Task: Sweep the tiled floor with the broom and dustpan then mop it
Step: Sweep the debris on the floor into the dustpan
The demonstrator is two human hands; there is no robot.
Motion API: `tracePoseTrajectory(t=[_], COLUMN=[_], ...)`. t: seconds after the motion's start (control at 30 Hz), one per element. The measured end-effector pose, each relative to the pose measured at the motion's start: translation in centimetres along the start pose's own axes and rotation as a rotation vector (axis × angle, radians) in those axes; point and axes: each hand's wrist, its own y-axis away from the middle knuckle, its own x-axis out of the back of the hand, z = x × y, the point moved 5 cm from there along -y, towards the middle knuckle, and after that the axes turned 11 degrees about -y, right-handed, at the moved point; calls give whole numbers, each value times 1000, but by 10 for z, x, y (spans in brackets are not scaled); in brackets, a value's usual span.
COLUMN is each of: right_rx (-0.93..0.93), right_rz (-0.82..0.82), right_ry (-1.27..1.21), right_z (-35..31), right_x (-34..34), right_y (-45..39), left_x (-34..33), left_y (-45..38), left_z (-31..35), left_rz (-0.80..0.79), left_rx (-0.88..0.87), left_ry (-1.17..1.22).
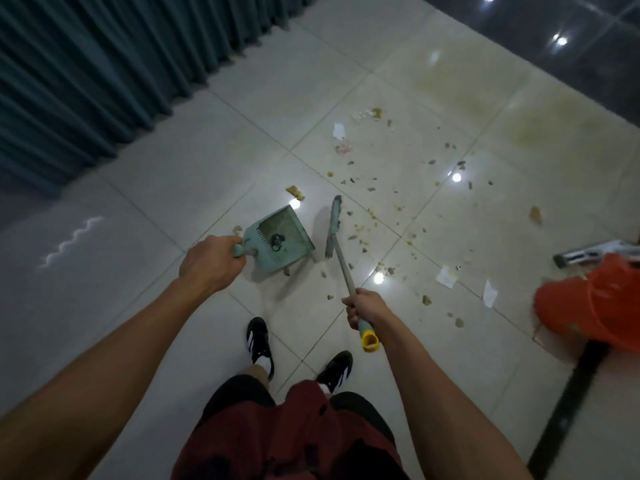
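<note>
Left hand (207, 263): closed on the handle of the dustpan (278, 233) — pan near the floor (173, 188).
Right hand (363, 308): gripping the broom (341, 252) — head just beside the pan.
Debris (391, 188): scattered beyond.

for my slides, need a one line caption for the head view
Left hand holds the dustpan, right hand the broom, facing scattered debris on the tiled floor.

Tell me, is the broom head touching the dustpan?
Apart. The head view shows a strip of bare tile between the broom head and the dustpan.
</note>
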Motion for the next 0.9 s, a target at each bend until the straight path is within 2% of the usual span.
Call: tracePoseTrajectory(t=[0.47, 0.7, 0.9], right_rx=[-102, -180, -224], right_rz=[-228, -291, -314], right_ry=[400, 506, 500], right_z=[30, 43, 53], right_x=[-194, -299, -381], right_y=[-26, -38, -51], left_x=[-31, -38, -44], left_y=[80, 95, 89], left_z=[-183, -267, -323], left_rz=[-30, -50, -83], left_rx=[442, 536, 589], left_ry=[193, 236, 266])
